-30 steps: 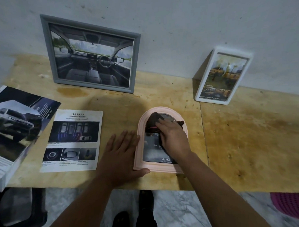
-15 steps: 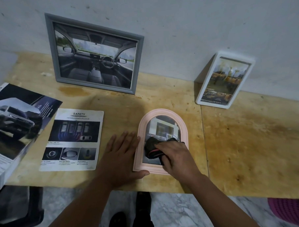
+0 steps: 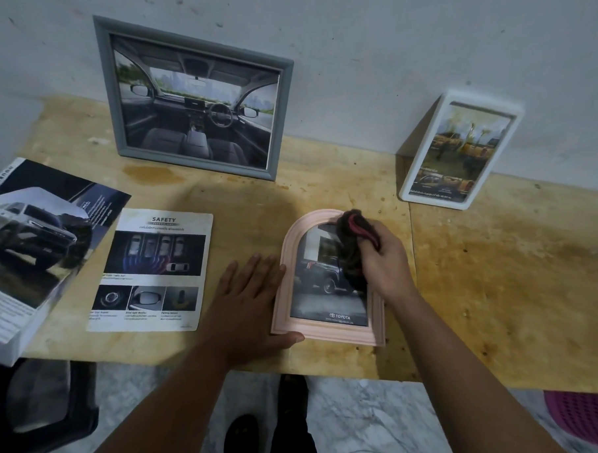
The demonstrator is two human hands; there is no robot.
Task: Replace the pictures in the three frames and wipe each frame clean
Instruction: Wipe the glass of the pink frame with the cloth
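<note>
Pressure from the right hand (image 3: pixel 383 260), bunched round the dark cloth (image 3: pixel 354 237), could skid the pink arched frame (image 3: pixel 329 334) if the flat, spread left hand (image 3: pixel 249 297) eases off.

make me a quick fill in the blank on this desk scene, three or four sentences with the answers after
1. The right hand grips a dark ____ over the arched frame.
2. The arched frame is ____ in colour.
3. The left hand lies flat on the table, touching the arched frame's ____ edge.
4. The grey frame leans against the ____.

Missing words: cloth; pink; left; wall
</note>
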